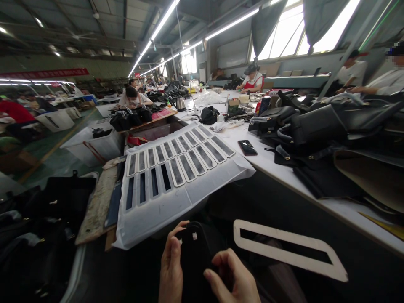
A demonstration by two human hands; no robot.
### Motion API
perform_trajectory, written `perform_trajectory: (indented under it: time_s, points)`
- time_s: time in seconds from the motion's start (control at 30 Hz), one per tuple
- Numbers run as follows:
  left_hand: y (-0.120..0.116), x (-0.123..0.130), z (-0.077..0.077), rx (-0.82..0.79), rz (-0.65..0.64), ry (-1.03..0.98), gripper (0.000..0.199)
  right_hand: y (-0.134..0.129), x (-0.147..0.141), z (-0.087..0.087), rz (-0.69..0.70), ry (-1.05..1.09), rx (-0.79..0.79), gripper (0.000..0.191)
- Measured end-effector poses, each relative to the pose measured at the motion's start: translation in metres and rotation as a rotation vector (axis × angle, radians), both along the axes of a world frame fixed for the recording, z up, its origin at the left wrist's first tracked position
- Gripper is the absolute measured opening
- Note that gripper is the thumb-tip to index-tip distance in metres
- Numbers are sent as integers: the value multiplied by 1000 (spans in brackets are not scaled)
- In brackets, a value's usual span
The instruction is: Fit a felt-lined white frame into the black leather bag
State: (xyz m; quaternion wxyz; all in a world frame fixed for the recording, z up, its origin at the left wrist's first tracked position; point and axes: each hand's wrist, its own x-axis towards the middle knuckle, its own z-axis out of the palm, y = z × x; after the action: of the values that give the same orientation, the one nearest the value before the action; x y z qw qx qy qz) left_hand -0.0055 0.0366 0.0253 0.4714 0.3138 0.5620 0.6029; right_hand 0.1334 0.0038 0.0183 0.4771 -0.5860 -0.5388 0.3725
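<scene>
A worker's left hand (172, 265) grips a black piece (195, 263) by its edge, thumb in front, while the right hand (233, 273) pinches the opposite edge between thumb and fingers on a busy workshop floor. The piece, with a small pale tab (195, 236) near its top, is held low in front of the worker, just short of a white sheet (151, 229). The handling appears to be midway: both hands are engaged, and the piece has not been set down. One loose pale frame (290, 250) lies to the right, apart from the hands and not joined to the piece. On the sheet, two rows of pale-rimmed strips (179, 184) appear largely unused; four darker strips (154, 183) at the near left lack the same crisp rim, though whether frames were lifted from there cannot be told. A phone (248, 147) rests on the white table (268, 162) beyond, near heaped black bags (328, 126). How finished those bags are is unclear. A co-worker in a red apron (255, 82) sits farther back.
</scene>
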Motion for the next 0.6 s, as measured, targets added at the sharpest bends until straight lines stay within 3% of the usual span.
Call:
perform_trajectory:
  time_s: [0.23,0.4,0.6]
  points:
    - [-7,6,18,19,51,-155,45,14,3,18,104,-30,-12,12]
    - [-9,7,24,19,44,-262,42,16,11,20,322,-167,44,8]
    - [-9,6,25,2,-58,-386,46,22,12,29,279,-164,106,30]
